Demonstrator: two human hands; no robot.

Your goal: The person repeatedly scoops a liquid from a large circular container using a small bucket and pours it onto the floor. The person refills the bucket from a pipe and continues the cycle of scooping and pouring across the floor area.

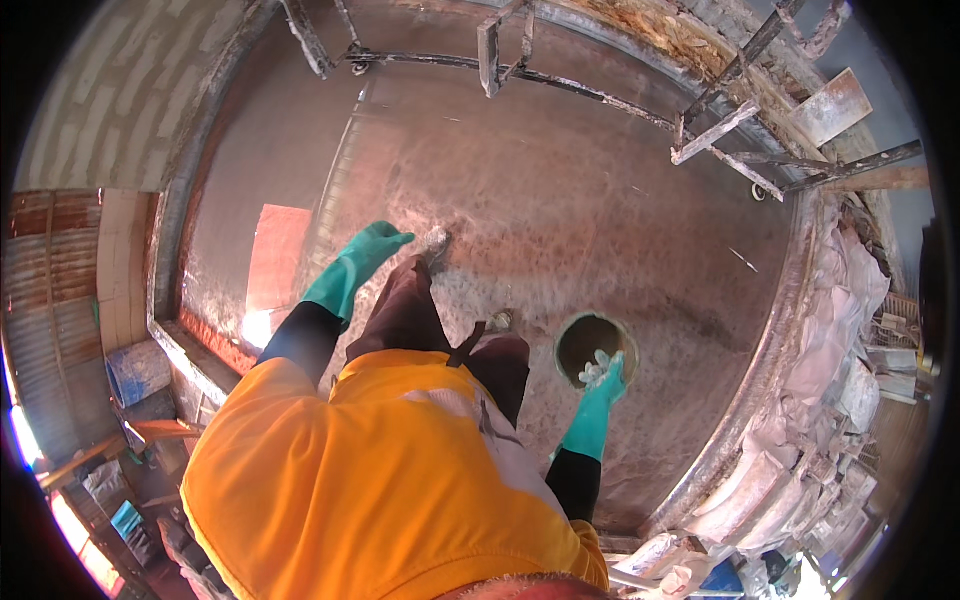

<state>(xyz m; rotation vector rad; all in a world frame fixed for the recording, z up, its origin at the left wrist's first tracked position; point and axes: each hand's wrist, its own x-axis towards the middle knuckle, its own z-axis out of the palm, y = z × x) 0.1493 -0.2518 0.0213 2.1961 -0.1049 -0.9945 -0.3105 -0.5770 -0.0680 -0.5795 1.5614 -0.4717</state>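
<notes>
Both my hands wear long green rubber gloves. My right hand [606, 376] grips the near right rim of a round bucket [562, 345] with a pale edge and a dark inside. Whitish smears cover the fingertips of that glove, which hook over into the bucket; what it contains is too dark to make out. Out to the left, my left hand [372, 245] hangs in the air with nothing in it, fingers stretched out toward the right, close to my front shoe [433, 243]. Under me spreads a wet, reddish-brown floor [560, 210] with a cloudy, streaked surface.
A dark metal frame [600, 97] on small wheels spans the far side. Low walls [172, 240] border the wet floor. Pale sacks [800, 400] are heaped beyond the right border. At left lies a reddish rectangular patch [278, 258]; outside stands a blue drum [138, 373].
</notes>
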